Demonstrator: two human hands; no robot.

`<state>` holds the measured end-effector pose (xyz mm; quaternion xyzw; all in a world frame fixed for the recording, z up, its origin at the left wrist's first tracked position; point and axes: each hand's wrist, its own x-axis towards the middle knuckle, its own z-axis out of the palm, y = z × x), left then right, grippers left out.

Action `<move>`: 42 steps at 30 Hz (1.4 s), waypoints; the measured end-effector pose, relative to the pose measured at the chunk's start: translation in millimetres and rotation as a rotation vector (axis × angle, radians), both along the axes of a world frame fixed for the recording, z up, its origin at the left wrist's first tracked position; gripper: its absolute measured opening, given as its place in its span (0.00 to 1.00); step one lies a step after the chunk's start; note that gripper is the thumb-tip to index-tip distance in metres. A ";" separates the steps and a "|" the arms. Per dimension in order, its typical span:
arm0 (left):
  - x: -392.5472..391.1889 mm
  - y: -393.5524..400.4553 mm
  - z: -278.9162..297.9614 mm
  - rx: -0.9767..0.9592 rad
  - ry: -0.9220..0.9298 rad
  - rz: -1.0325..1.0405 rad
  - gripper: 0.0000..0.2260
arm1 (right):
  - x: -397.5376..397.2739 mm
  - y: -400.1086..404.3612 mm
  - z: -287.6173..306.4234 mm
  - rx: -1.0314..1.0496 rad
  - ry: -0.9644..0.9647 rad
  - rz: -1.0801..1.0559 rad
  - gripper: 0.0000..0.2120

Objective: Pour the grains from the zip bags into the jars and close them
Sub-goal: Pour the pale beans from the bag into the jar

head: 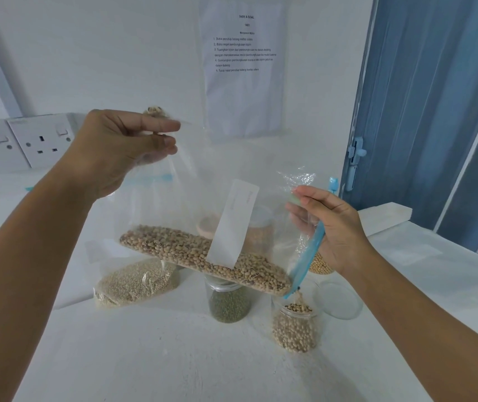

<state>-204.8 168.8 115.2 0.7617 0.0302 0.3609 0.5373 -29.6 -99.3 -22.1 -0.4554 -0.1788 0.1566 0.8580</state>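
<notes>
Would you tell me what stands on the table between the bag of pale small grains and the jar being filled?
In the head view, a jar of green beans stands between the grain bag and the open jar receiving the beans.

We cannot read the blurred wall sheet (243, 53); the held bag (203, 256) hides two jars (258, 230) behind it.

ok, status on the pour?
Left hand and right hand both pinching the zip bag. Beans streaming into open jar. Nothing blocking.

Staged data-collection room indicated: printed task sheet (243, 68) taped on white wall, double sockets (14, 143) upper left, white-covered table (174, 358).
</notes>
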 end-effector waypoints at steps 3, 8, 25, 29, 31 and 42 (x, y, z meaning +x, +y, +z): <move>0.5 1.8 0.5 0.003 0.004 0.005 0.11 | 0.0 -0.2 1.1 0.002 -0.007 -0.003 0.09; 2.3 2.4 0.6 0.005 0.005 0.016 0.12 | 0.6 -0.3 0.0 -0.001 -0.003 -0.001 0.09; 4.7 0.8 4.1 0.021 -0.007 0.023 0.11 | 2.1 0.5 -0.7 0.005 0.007 -0.015 0.09; 5.5 1.3 3.7 0.032 -0.007 0.017 0.10 | 3.4 0.1 -2.5 0.004 0.009 -0.019 0.09; 5.9 0.8 4.4 0.036 -0.009 0.011 0.10 | 4.2 -0.3 -1.5 0.007 0.004 -0.019 0.09; 7.9 2.1 2.1 0.020 -0.009 0.025 0.16 | 5.0 0.3 -3.0 -0.006 0.000 -0.021 0.10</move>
